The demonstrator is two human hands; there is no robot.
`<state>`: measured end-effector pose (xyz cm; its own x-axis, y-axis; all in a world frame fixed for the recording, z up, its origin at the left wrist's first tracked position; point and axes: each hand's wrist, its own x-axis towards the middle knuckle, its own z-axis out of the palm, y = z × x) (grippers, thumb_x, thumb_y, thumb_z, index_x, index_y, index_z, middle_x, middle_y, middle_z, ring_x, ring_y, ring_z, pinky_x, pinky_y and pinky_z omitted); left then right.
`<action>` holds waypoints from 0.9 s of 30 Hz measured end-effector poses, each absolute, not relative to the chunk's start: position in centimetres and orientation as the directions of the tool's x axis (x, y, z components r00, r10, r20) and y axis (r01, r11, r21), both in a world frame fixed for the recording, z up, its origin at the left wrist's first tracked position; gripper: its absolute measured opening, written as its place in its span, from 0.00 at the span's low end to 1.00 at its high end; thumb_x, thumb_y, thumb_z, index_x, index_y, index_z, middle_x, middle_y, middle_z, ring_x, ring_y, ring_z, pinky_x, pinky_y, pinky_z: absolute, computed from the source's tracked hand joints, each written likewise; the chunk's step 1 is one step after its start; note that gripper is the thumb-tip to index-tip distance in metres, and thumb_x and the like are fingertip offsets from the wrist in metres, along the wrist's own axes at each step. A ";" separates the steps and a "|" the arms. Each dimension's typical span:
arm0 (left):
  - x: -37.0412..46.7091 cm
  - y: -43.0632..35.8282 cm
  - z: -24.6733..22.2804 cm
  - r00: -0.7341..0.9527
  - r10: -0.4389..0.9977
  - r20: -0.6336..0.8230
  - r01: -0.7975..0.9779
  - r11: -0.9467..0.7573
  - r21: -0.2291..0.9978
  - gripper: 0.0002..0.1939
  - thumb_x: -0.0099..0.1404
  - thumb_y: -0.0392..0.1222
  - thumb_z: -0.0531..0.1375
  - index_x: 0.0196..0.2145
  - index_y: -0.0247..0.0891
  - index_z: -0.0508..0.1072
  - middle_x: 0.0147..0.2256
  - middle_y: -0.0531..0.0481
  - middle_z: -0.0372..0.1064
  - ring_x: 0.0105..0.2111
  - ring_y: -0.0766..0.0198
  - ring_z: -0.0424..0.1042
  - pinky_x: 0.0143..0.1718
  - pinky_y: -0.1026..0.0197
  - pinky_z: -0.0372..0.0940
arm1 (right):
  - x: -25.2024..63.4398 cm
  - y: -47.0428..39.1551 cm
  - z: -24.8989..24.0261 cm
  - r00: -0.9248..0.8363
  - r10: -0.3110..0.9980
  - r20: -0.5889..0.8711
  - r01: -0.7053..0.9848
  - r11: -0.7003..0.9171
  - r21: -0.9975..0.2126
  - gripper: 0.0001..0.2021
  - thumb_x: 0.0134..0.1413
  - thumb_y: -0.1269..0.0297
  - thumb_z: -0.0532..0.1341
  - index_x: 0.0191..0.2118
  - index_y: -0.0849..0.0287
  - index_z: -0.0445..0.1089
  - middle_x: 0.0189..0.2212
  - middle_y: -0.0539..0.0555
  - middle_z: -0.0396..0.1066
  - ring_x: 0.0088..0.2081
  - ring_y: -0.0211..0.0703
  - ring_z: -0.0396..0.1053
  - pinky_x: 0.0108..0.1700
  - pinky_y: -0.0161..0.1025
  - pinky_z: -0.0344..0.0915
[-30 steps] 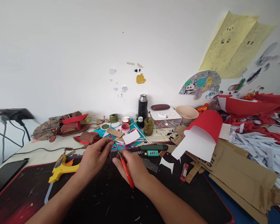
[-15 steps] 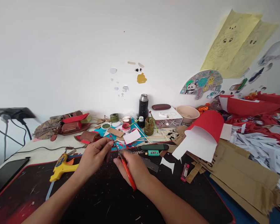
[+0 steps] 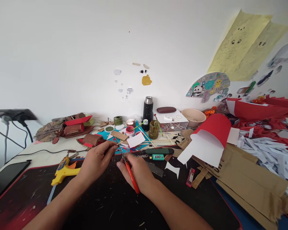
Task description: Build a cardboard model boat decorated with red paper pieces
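Beyond the scissors (image 3: 127, 168), sticks (image 3: 162, 140) and paint pots (image 3: 130, 130) crowd close.

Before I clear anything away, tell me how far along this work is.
Looks done: two small brown boats stand assembled at the back left. In hand: the left hand pinches a tiny piece; the right hand holds scissors with their tips beside it. Left, perhaps: loose sticks and a cardboard strip. How much remains, I cannot tell.

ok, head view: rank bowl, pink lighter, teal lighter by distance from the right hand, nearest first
1. Teal lighter: just beyond the right hand, to its right
2. Pink lighter: farther right, on the mat
3. Bowl: back right, near the wall
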<state>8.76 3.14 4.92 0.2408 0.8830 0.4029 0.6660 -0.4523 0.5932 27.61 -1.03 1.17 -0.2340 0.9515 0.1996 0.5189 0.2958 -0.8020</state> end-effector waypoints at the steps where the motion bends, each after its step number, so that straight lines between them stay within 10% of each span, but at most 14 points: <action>1: 8.7 3.1 5.0 0.251 0.881 0.401 0.669 -0.457 0.586 0.18 0.73 0.55 0.55 0.37 0.43 0.78 0.26 0.53 0.77 0.25 0.60 0.75 0.30 0.62 0.65 | 27.7 -1.0 1.1 -0.243 0.949 0.200 0.511 0.300 -0.805 0.07 0.67 0.58 0.65 0.42 0.55 0.77 0.31 0.51 0.79 0.31 0.44 0.76 0.35 0.35 0.65; 27: 6.8 4.0 3.9 0.537 0.595 0.598 0.742 -0.671 0.002 0.13 0.76 0.39 0.52 0.41 0.42 0.77 0.32 0.48 0.80 0.27 0.59 0.77 0.27 0.61 0.63 | 27.7 -1.1 0.7 -0.282 0.943 0.174 0.428 0.286 -0.858 0.16 0.64 0.51 0.69 0.50 0.55 0.78 0.40 0.55 0.84 0.42 0.53 0.82 0.41 0.38 0.71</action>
<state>6.82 3.97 3.88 0.5367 0.5949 0.5983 0.7415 -0.6709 0.0019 27.73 -1.14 0.71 -0.2825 0.9434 0.1739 0.4276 0.2861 -0.8575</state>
